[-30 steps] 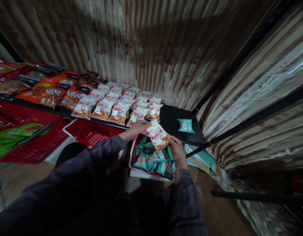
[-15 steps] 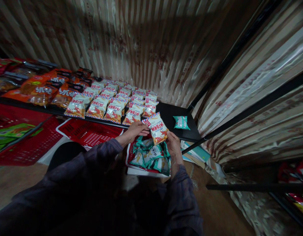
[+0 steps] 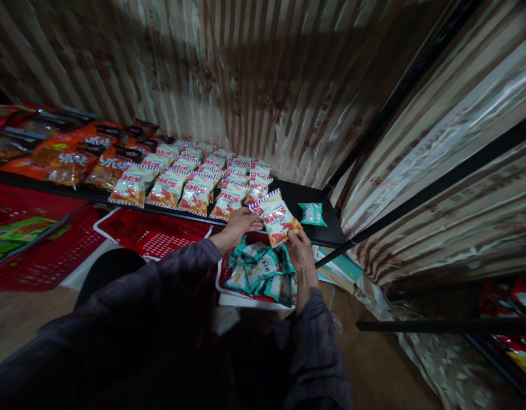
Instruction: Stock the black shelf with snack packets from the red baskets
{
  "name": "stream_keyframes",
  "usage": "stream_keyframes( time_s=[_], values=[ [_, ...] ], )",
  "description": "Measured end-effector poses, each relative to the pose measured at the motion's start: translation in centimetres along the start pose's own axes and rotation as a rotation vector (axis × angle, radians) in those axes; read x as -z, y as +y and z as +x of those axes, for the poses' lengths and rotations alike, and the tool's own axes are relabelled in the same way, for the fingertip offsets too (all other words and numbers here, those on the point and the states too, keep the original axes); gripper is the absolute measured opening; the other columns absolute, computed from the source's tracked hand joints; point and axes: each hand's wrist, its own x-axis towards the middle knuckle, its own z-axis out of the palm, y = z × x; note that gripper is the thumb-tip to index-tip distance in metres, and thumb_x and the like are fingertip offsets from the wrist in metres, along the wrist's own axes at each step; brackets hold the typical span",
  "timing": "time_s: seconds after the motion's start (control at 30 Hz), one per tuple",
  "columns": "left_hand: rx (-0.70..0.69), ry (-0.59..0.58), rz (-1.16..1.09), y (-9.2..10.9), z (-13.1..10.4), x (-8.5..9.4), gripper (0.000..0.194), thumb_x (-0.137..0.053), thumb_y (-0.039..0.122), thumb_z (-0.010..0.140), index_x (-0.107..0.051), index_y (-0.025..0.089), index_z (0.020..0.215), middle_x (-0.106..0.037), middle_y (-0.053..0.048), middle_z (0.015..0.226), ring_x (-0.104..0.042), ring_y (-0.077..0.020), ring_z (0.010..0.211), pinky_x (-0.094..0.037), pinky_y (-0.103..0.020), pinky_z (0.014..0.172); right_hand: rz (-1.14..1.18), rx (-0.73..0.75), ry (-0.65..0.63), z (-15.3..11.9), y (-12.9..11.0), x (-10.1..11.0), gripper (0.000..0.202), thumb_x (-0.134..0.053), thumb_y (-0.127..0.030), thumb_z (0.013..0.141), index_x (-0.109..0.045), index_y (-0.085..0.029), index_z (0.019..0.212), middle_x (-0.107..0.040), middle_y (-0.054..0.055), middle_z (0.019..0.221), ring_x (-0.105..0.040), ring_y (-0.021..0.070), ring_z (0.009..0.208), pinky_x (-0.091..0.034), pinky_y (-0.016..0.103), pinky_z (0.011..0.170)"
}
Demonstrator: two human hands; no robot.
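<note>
A white and orange snack bag hangs tilted between my two hands above the shelf's front edge. My left hand pinches its upper left corner, and my right hand grips its lower right corner. Behind and to the left, rows of matching snack bags stand on the black shelf. One small teal bag lies alone at the shelf's right end. Below my hands, a red basket holds several teal bags.
Orange snack bags fill the shelf's left part. Beneath it are a red basket and another with green packs. Black poles cross on the right, before a striped curtain. Papers lie below the shelf's right end.
The held bag has tilted further and shifted slightly up and right, with both hands still on it. My left hand has moved slightly right.
</note>
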Motion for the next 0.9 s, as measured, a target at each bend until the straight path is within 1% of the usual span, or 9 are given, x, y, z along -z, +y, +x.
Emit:
stream_keyframes(
  time_s=[0.17,0.27,0.37,0.47,0.57,0.63,0.73,0.8,0.9],
  values=[
    [-0.063,0.024,-0.009,-0.1,-0.4,-0.6,0.016,-0.063,0.010,0.085,-0.049,0.016,0.090,-0.063,-0.001,0.079,-0.067,-0.0118,0.071,-0.059,-0.032,0.076,-0.023,0.015,0.047,0.2,-0.2,0.0,0.033,-0.082,-0.040,0.059,-0.068,-0.024,0.084,-0.072,-0.002,0.085,-0.065,0.0153,0.079,-0.053,0.028,0.075],
    [-0.115,-0.050,-0.025,-0.3,-0.5,-0.9,0.032,-0.069,0.012,0.079,-0.054,0.018,0.107,-0.063,-0.007,0.106,-0.066,-0.0159,0.092,-0.058,-0.037,0.086,-0.029,0.056,0.076,0.2,-0.5,0.1,0.032,-0.081,-0.039,0.058,-0.068,-0.024,0.084,-0.073,-0.002,0.088,-0.066,0.0162,0.083,-0.053,0.029,0.078],
    [-0.096,-0.076,-0.094,-0.3,-0.9,-1.4,0.064,-0.073,0.013,0.074,-0.047,0.026,0.132,-0.048,-0.012,0.138,-0.061,-0.0204,0.112,-0.054,-0.039,0.094,-0.016,0.105,0.080,0.3,-0.8,0.5,0.031,-0.078,-0.040,0.061,-0.067,-0.025,0.085,-0.073,-0.002,0.091,-0.066,0.0172,0.088,-0.053,0.032,0.081],
    [-0.042,-0.092,-0.132,-0.2,-1.4,-2.1,0.071,-0.072,0.012,0.076,-0.042,0.027,0.139,-0.032,-0.015,0.152,-0.056,-0.0217,0.121,-0.051,-0.036,0.098,0.000,0.141,0.105,0.3,-0.8,0.8,0.026,-0.078,-0.039,0.062,-0.066,-0.025,0.080,-0.072,-0.002,0.089,-0.066,0.0164,0.086,-0.053,0.031,0.078],
    [-0.010,-0.097,-0.133,-0.2,-1.7,-2.4,0.071,-0.068,0.013,0.079,-0.037,0.023,0.142,-0.027,-0.018,0.155,-0.055,-0.0216,0.122,-0.051,-0.035,0.098,-0.035,0.178,0.162,0.1,-0.7,1.0,0.022,-0.078,-0.038,0.063,-0.066,-0.023,0.075,-0.070,-0.002,0.085,-0.064,0.0155,0.080,-0.051,0.030,0.075],
    [-0.021,-0.068,-0.141,-0.4,-1.6,-2.4,0.072,-0.069,0.016,0.079,-0.035,0.023,0.143,-0.027,-0.018,0.155,-0.055,-0.0224,0.123,-0.051,-0.035,0.097,-0.101,0.211,0.176,0.0,-0.7,1.1,0.023,-0.076,-0.038,0.066,-0.069,-0.022,0.082,-0.069,-0.001,0.087,-0.062,0.0158,0.080,-0.051,0.031,0.077],
    [-0.004,-0.074,-0.163,-0.7,-1.2,-2.2,0.064,-0.073,0.024,0.077,-0.045,0.022,0.135,-0.042,-0.016,0.146,-0.056,-0.0246,0.121,-0.052,-0.037,0.094,-0.301,0.349,0.170,-0.3,-0.9,1.2,0.028,-0.072,-0.038,0.072,-0.074,-0.023,0.096,-0.065,0.001,0.094,-0.060,0.0164,0.085,-0.049,0.031,0.080],
    [0.029,-0.141,-0.167,-0.8,-0.8,-2.2,0.050,-0.075,0.030,0.076,-0.055,0.021,0.121,-0.057,-0.014,0.131,-0.059,-0.0245,0.115,-0.052,-0.038,0.093,-0.499,0.498,0.153,-0.5,-1.1,1.2,0.026,-0.068,-0.036,0.077,-0.075,-0.025,0.099,-0.060,0.002,0.094,-0.057,0.0164,0.087,-0.047,0.031,0.080],
    [0.030,-0.236,-0.170,-0.9,-0.5,-2.4,0.034,-0.074,0.037,0.077,-0.060,0.020,0.103,-0.066,-0.008,0.111,-0.063,-0.0202,0.101,-0.052,-0.036,0.089,-0.785,0.735,0.089,-1.0,-1.1,0.9,0.027,-0.058,-0.027,0.083,-0.076,-0.028,0.104,-0.055,0.004,0.093,-0.054,0.0174,0.087,-0.047,0.032,0.078]
  ],
)
